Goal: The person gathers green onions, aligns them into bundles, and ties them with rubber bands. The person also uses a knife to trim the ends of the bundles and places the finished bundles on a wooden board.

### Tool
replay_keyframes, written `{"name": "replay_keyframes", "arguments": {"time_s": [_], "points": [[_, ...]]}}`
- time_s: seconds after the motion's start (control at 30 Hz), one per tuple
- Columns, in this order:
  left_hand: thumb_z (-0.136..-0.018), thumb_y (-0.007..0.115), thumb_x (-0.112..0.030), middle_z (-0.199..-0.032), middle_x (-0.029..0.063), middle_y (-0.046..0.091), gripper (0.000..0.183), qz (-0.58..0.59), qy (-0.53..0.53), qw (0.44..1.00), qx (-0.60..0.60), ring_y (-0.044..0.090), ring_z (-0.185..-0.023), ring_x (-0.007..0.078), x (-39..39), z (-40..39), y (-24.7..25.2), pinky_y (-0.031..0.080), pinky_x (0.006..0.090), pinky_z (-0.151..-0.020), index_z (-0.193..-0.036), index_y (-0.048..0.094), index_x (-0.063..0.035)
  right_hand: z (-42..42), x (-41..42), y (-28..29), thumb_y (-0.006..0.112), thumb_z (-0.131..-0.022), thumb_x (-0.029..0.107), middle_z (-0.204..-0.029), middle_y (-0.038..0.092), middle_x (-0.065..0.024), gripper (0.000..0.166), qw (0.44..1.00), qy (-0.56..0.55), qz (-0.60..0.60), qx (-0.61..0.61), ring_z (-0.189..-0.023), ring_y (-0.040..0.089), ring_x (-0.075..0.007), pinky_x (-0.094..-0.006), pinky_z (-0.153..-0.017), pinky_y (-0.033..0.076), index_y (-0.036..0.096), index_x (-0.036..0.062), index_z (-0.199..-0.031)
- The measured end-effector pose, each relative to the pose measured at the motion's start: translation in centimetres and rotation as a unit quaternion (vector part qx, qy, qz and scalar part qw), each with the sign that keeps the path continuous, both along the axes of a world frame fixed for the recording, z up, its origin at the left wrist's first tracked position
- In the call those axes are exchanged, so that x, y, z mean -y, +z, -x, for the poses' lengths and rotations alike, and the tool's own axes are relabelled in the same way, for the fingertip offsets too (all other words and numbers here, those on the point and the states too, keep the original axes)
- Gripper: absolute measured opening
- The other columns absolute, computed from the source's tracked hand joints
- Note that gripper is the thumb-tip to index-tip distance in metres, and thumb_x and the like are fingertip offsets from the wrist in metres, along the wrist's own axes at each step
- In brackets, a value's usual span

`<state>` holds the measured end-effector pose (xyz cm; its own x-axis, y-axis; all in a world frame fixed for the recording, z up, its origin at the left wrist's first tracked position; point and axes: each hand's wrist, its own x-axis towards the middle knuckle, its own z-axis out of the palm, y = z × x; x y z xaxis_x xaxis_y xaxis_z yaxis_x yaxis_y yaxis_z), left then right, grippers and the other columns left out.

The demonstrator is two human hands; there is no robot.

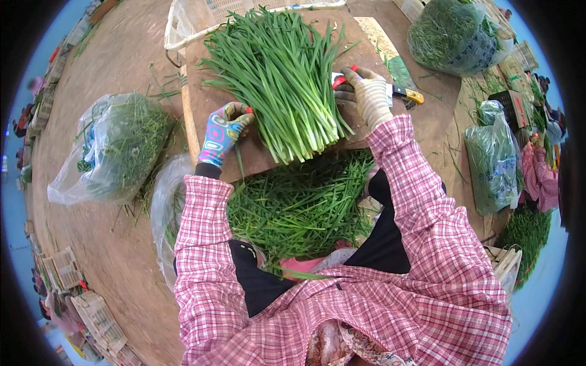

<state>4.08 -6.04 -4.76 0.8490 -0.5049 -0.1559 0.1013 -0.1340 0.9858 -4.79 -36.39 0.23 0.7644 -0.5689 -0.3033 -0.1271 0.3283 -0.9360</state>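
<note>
A thick pile of green garlic chives [288,87], pale stem ends towards me, lies on a brown board [215,98]. At its left edge is my left hand [225,130] in a colourful patterned glove, thumb and fingers closed on the end of a red tape. Right of the pile, my right hand [364,91] in a striped knit glove holds another part of the red tape [339,82]. The stretch between lies hidden under the chives. A knife with a yellow and black handle [409,94] rests on the board beside my right hand, its blade partly covered.
Loose leaves [302,206] fill the space between my legs. A clear bag of greens [119,146] lies left; other filled bags [458,39] stand right. A white plastic crate [183,32] is beyond the board. People work at the far right [540,169].
</note>
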Motion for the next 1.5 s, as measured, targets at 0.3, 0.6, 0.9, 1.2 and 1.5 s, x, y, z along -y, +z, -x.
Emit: {"name": "replay_keyframes", "arguments": {"time_s": [0.3, 0.6, 0.9, 1.2, 1.5], "points": [[-0.088, 0.069, -0.009, -0.079, -0.0026, 0.064, 0.011, 0.014, -0.003, 0.994, 0.113, 0.055, -0.068, 0.0034, 3.0, 4.1, 3.5, 0.044, 0.0185, -0.060, -0.096, 0.064, -0.0028, -4.9, -2.5, 5.5, 0.064, -0.090, 0.018, -0.085, 0.070, -0.0151, 0.031, 0.915, 0.311, 0.255, -0.033, -0.070, 0.071, -0.0228, -0.0349, -0.063, 0.060, 0.065, -0.0051, -0.111], [-0.082, 0.069, -0.002, -0.084, 0.0057, 0.068, 0.013, -0.098, 0.107, 0.933, 0.331, 0.062, -0.074, 0.0129, 6.4, 9.2, 6.5, 0.049, 0.0273, -0.067, -0.095, 0.065, -0.0010, -3.1, -8.3, 8.7, 0.055, -0.092, 0.032, -0.101, 0.069, -0.0104, 0.026, 0.619, 0.338, 0.696, -0.136, -0.100, 0.064, -0.0303, -0.0433, -0.084, 0.051, 0.070, 0.0136, -0.103], [-0.078, 0.069, -0.012, -0.080, 0.0114, 0.065, 0.010, -0.143, 0.057, 0.892, 0.424, 0.061, -0.080, 0.0333, 8.6, 6.0, 4.9, 0.040, 0.0447, -0.093, -0.085, 0.063, -0.0079, -0.8, -4.8, 3.1, 0.054, -0.094, 0.030, -0.094, 0.070, -0.0160, 0.026, 0.769, 0.307, 0.561, 0.002, -0.094, 0.065, -0.0355, -0.0437, -0.081, 0.051, 0.071, 0.0133, -0.104], [-0.082, 0.070, -0.013, -0.086, 0.0121, 0.068, 0.013, -0.204, 0.040, 0.893, 0.399, 0.064, -0.083, 0.0306, 8.8, 4.4, 4.4, 0.049, 0.0394, -0.076, -0.089, 0.063, -0.0052, 2.5, -6.6, 4.5, 0.080, -0.058, 0.062, -0.140, 0.042, -0.0292, 0.119, 0.493, 0.394, 0.754, -0.183, -0.132, 0.041, -0.0423, -0.0466, -0.110, 0.031, 0.030, -0.0064, -0.142], [-0.081, 0.069, -0.009, -0.095, 0.0094, 0.068, 0.008, -0.074, 0.118, 0.798, 0.586, 0.062, -0.100, 0.0299, 8.6, 6.7, 5.1, 0.042, 0.0445, -0.099, -0.087, 0.063, -0.0099, 0.7, -4.9, 4.1, 0.079, -0.065, 0.047, -0.105, 0.068, -0.0200, 0.079, 0.578, 0.465, 0.648, -0.174, -0.098, 0.067, -0.0330, -0.0402, -0.081, 0.053, 0.052, -0.0064, -0.117]]}}
